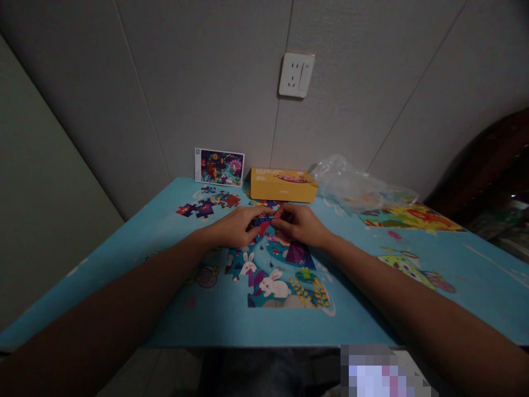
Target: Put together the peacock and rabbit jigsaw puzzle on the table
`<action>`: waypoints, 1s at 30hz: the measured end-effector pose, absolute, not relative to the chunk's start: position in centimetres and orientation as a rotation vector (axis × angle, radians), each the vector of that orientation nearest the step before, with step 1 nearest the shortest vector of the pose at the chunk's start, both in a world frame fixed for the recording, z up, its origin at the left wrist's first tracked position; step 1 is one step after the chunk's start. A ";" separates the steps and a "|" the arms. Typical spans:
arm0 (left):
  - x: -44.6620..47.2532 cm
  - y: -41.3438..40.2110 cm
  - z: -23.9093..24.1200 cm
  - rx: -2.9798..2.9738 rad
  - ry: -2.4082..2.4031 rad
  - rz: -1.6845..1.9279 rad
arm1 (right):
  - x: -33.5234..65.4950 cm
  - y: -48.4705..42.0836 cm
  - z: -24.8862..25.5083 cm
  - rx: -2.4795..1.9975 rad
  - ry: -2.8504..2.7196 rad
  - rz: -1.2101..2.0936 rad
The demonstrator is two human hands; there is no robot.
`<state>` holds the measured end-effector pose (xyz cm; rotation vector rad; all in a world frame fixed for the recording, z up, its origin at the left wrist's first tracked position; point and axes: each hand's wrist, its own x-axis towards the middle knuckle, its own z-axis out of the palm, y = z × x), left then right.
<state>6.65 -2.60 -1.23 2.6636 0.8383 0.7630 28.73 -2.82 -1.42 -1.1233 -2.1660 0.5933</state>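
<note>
A partly joined jigsaw puzzle [273, 259] with white rabbits and a blue stream lies flat on the table in front of me. My left hand [239, 226] rests at its far left part, fingers stretched out and thumb apart. Close beside it, my right hand [301, 223] is closed in a pinch over the puzzle's far part. Whatever sits between its fingertips is too small and dark to make out. Both hands cover some of the puzzle's upper area. Loose puzzle pieces [198, 208] are spread beyond my left hand.
Against the wall stands a picture card [220, 167], with a yellow box [283, 185] to its right. A clear plastic bag [351, 184] partly covers a colourful picture sheet [413, 217] at the right. The blue cartoon-printed tabletop [124, 286] ends at the wall, which has a socket [296, 75].
</note>
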 end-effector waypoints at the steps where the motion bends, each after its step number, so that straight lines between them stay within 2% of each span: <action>1: 6.7 -2.6 -1.2 2.659 0.846 0.763 | 28.7 -2.8 -1.4 -1.121 -2.172 0.595; 21: 6.5 -2.2 -1.3 2.590 1.088 0.691 | 28.7 -2.9 -1.5 -1.097 -2.078 0.655; 30: 7.0 -1.5 -2.1 2.063 0.963 0.979 | 28.7 -2.9 -1.2 -1.179 -1.950 0.622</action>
